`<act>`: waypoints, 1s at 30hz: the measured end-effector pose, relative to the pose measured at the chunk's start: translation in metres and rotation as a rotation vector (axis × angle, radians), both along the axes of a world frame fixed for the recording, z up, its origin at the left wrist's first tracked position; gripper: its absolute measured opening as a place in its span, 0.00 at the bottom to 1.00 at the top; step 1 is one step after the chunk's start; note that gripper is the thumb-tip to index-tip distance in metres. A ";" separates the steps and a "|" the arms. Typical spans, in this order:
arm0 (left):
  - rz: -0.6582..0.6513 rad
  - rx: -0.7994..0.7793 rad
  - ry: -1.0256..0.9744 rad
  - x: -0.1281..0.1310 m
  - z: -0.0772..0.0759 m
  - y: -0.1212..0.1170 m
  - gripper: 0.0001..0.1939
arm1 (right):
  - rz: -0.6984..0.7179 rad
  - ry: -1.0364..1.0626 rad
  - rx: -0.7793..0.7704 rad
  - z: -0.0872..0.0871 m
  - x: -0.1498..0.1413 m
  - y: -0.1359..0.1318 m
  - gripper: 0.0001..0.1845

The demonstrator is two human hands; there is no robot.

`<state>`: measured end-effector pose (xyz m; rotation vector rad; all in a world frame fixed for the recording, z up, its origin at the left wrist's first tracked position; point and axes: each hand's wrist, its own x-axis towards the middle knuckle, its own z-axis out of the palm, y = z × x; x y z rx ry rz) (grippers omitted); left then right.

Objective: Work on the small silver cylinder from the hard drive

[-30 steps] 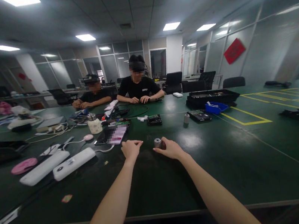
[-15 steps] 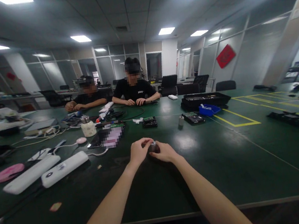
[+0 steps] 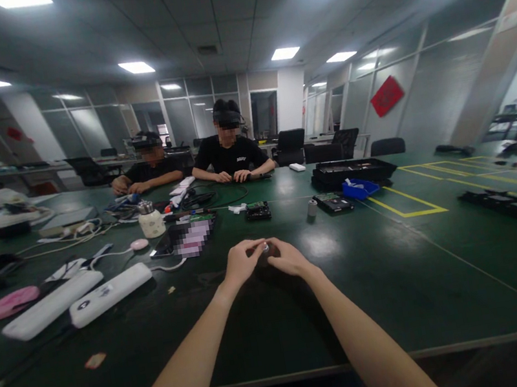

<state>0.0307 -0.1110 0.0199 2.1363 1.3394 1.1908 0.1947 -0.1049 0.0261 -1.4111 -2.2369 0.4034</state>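
Both our hands meet over the dark green table (image 3: 401,288): our left hand (image 3: 241,263) and our right hand (image 3: 287,256) pinch a small silver metal cylinder (image 3: 265,245) between their fingertips, just above the tabletop. Left of them lie two long white power strips (image 3: 79,298), and a phone with a blurred screen (image 3: 187,239) sits just beyond. Farther off stand a second small grey cylinder (image 3: 312,207) and a blue plastic bin (image 3: 358,188); two people in black sit at the far side
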 end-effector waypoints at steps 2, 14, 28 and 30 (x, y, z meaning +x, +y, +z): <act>-0.018 -0.031 0.016 0.000 -0.002 0.001 0.13 | -0.027 0.049 0.055 0.005 0.001 -0.001 0.16; -0.037 -0.191 0.182 -0.003 -0.009 0.001 0.12 | -0.074 0.061 0.198 0.014 -0.004 -0.008 0.13; -0.164 -0.271 0.155 -0.015 -0.010 0.008 0.11 | -0.421 -0.057 0.070 -0.009 0.029 0.015 0.15; -0.174 -0.275 0.158 -0.015 -0.011 0.008 0.12 | -0.435 -0.073 0.056 -0.011 0.030 0.015 0.15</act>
